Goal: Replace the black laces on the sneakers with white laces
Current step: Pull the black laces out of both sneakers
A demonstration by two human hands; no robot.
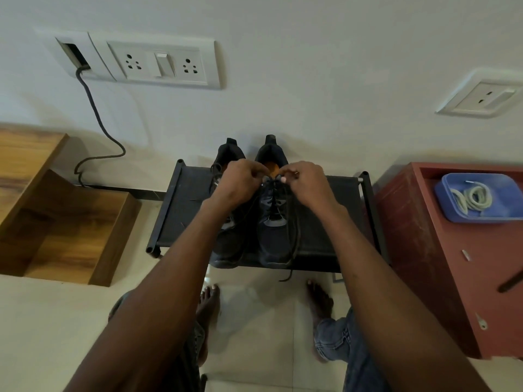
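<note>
Both arms are stretched forward and a little inward, so the two hands come near each other without touching. The left hand [240, 179] has its fingers curled down with the back turned up. The right hand [304, 179] is also curled, its fingertips [283, 179] pinched together and pointing toward the left hand.

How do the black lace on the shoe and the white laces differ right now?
The black lace is threaded through the right sneaker, ends hanging loose; the white laces lie coiled in the blue tray. Both hands work at the black lace; the white laces lie untouched.
</note>
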